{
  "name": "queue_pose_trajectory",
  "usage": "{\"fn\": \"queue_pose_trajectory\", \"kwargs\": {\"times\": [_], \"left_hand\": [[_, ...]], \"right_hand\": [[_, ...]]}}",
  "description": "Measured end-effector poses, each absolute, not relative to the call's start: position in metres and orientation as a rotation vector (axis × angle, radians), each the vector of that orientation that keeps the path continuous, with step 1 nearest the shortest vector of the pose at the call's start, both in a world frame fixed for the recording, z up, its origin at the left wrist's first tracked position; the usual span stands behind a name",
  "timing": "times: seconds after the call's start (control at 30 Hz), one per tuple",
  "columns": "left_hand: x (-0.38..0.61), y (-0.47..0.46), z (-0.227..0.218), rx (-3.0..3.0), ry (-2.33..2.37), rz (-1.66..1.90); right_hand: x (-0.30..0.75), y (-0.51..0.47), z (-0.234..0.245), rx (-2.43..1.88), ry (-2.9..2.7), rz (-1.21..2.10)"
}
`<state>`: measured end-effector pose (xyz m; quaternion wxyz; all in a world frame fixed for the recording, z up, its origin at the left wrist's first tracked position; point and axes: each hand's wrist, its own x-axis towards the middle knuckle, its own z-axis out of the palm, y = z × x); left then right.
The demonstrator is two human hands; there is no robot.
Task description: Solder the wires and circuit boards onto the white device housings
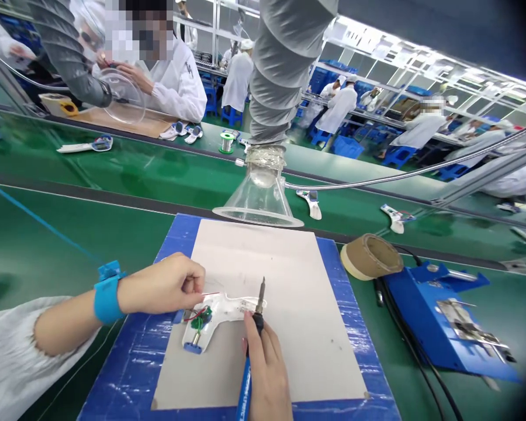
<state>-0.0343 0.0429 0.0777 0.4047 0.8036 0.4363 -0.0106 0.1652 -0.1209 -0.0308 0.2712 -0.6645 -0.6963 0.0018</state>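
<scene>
My left hand (pixel 166 286) pinches a thin red wire (pixel 211 294) that rises from a white plastic handheld device housing (pixel 213 318). The housing lies on a pale grey board (pixel 298 327) and holds a small green circuit part, with a blue end at its lower left. My right hand (pixel 265 374) grips a blue-handled soldering iron (pixel 244 386), whose metal tip (pixel 262 289) stands just above the housing's right arm. The tip and the housing look close, but I cannot tell whether they touch. A blue antistatic strap (pixel 107 301) circles my left wrist.
The board rests on a blue mat (pixel 175 234) on a green conveyor bench. To the right are a tan tape roll (pixel 371 256) and a blue soldering stand (pixel 438 316). A clear fume hood (pixel 258 199) hangs ahead. Beyond it, a co-worker's hands (pixel 134 76) hold a similar hood.
</scene>
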Motion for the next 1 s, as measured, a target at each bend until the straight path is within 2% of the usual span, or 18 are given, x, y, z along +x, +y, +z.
{"fn": "queue_pose_trajectory", "kwargs": {"times": [0.17, 0.43, 0.63, 0.77, 0.87, 1.0], "left_hand": [[-0.013, 0.04, 0.073, 1.86, 1.224, 0.066], [0.012, 0.022, 0.047, 1.787, 1.198, 0.258], [0.016, 0.018, 0.037, 1.861, 1.211, 0.347], [0.018, 0.014, 0.03, 1.995, 1.131, 0.424], [0.018, 0.014, 0.029, 2.022, 1.122, 0.391], [0.017, 0.019, 0.033, 1.998, 1.114, 0.293]], "right_hand": [[0.164, -0.122, -0.024, -1.765, -1.833, 0.074], [0.169, -0.117, -0.025, -1.648, -1.74, -0.004], [0.166, -0.119, -0.015, -1.707, -1.664, -0.014], [0.167, -0.125, -0.008, -1.561, -1.527, -0.047], [0.169, -0.131, -0.004, -1.453, -1.506, -0.088], [0.171, -0.137, -0.001, -1.511, -1.484, -0.061]]}}
